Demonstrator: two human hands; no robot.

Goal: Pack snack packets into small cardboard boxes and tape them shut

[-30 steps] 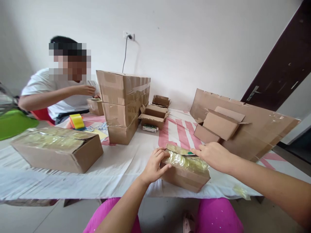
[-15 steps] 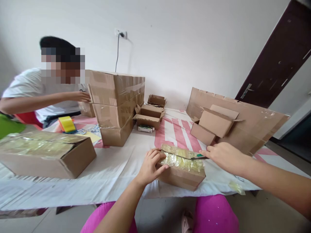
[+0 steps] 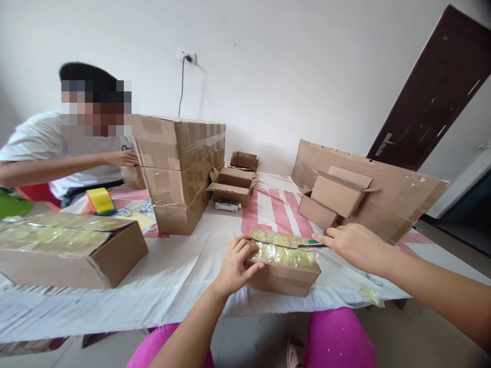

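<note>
The head view is showing two own hands at one taped box point(image 3: 286, 280), which is sitting at the near edge of the cloth-covered surface point(image 3: 184, 278); with that box as the clock's centre, twelve is pointing to the wall point(image 3: 268, 92). At nine o'clock the left hand point(image 3: 236, 266) is clamping on the box's end, fingers over the top and thumb along the near side. At about two the right hand point(image 3: 351, 245) is closing round one slim green-and-dark tool point(image 3: 313, 243), which is lying by the top seam; its exact kind is too small to tell.

One larger taped box point(image 3: 126, 253) is resting well apart at nine. At ten to eleven, one stack of boxes point(image 3: 161, 186) is standing three tiers high; its full count is not showing. Near eleven, two open boxes point(image 3: 232, 195) are sitting one behind the other, with one small printed carton point(image 3: 227, 205) just in front. At one, two more boxes point(image 3: 337, 194) are leaning together before one big cardboard sheet point(image 3: 395, 197).

At ten, one tape dispenser point(image 3: 100, 201) is lying near one co-worker point(image 3: 76, 158), whose one visible hand point(image 3: 129, 158) is touching one partly hidden box point(image 3: 133, 177). One clear scrap point(image 3: 371, 295) is lying at four.
</note>
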